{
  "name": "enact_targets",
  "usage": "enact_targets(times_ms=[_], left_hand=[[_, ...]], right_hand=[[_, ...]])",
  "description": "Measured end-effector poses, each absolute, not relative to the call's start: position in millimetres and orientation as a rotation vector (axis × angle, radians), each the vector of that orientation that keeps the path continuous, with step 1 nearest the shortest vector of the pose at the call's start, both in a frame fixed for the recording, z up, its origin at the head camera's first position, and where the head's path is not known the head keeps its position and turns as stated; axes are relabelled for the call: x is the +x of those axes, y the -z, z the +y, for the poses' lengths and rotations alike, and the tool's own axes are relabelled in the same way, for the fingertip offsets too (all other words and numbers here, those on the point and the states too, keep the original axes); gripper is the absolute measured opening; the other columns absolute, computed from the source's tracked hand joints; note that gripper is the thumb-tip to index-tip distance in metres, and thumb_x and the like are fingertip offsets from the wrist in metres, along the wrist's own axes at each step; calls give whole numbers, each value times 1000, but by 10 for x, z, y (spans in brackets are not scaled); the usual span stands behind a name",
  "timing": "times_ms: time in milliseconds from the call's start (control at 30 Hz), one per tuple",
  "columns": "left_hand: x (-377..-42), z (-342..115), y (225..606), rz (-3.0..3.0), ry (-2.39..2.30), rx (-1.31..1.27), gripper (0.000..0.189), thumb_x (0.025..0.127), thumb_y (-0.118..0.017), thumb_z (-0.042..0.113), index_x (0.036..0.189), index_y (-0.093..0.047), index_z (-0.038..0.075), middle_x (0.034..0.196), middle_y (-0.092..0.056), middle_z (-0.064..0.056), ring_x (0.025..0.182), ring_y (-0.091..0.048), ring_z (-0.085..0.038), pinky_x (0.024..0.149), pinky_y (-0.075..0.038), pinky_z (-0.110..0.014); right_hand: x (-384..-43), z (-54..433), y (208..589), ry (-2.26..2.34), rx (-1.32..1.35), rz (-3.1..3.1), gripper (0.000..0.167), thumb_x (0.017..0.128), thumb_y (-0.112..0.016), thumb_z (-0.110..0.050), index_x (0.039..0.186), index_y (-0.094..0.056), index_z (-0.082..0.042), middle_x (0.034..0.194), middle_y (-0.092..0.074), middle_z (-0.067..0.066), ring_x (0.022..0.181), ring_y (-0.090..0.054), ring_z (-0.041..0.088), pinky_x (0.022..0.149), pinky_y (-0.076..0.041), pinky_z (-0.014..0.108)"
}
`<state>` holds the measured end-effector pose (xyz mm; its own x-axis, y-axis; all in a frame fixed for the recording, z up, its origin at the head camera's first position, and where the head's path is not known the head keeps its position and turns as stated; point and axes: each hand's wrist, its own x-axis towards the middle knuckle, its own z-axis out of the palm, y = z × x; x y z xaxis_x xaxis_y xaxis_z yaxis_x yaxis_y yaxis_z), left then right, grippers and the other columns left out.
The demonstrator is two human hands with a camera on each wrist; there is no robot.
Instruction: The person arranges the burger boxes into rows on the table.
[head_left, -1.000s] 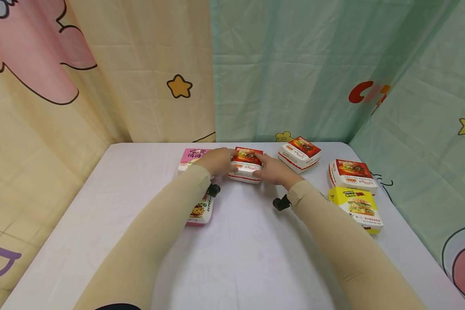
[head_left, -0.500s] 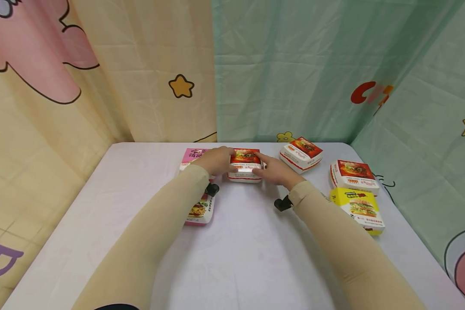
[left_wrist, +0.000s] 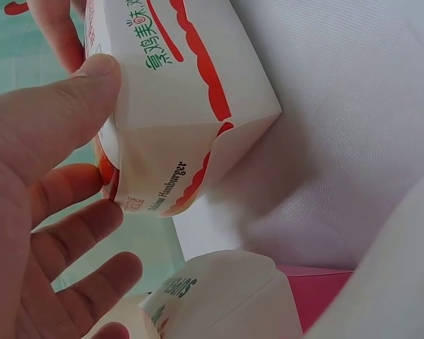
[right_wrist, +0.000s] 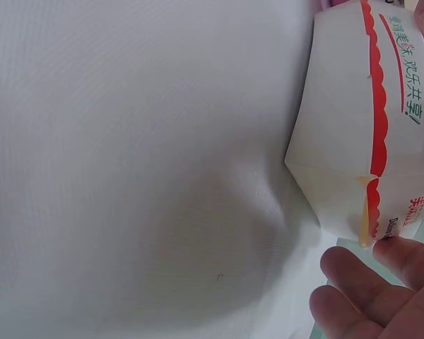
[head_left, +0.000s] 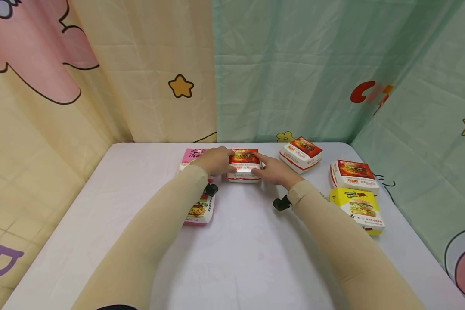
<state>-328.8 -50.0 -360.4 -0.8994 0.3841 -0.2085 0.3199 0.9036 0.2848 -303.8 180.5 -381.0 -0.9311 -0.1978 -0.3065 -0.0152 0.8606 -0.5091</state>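
A white and red hamburger box (head_left: pixel 244 167) sits near the table's back edge, its printed lid facing up. My left hand (head_left: pixel 214 162) holds its left side, with the thumb on the front edge and fingers at the side, as the left wrist view shows on the box (left_wrist: pixel 177 106). From the other side my right hand (head_left: pixel 276 170) holds the same box, thumb at the front and fingertips at the right side wall. Just left of it are pink and white burger boxes (head_left: pixel 202 212), partly hidden under my left hand and sleeve.
On the right of the white table (head_left: pixel 236 258) stand another red and white box (head_left: pixel 300 155), turned at an angle, a further red and white box (head_left: pixel 354 176), and a yellow burger box (head_left: pixel 358 209) in front of that one. Curtains (head_left: pixel 314 73) hang behind and beside the table.
The hamburger box between my hands has turned a little to sit square and slid slightly left. Both hands have moved along with it. The other boxes stay where they were.
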Motion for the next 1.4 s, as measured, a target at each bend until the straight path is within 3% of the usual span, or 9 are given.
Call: enact_targets(times_ms=[1100, 1400], left_hand=[[-3262, -510, 3591, 2833, -297, 534, 78, 96, -74, 51, 162, -44, 21, 161, -49, -8, 143, -50, -31, 123, -38, -53], [-3229, -520, 3560, 2826, -323, 514, 80, 95, -74, 53, 163, -42, 23, 162, -48, -9, 139, -51, -32, 121, -40, -55]], right_hand=[[-3063, 1742, 3907, 776, -202, 2702, 77, 108, -54, -44, 171, -13, -27, 174, -28, 13, 159, -30, 37, 128, -28, 57], [-3030, 1736, 3911, 771, -239, 2726, 77, 109, -52, -44, 171, -12, -22, 177, -14, 15, 163, -18, 37, 131, -20, 55]])
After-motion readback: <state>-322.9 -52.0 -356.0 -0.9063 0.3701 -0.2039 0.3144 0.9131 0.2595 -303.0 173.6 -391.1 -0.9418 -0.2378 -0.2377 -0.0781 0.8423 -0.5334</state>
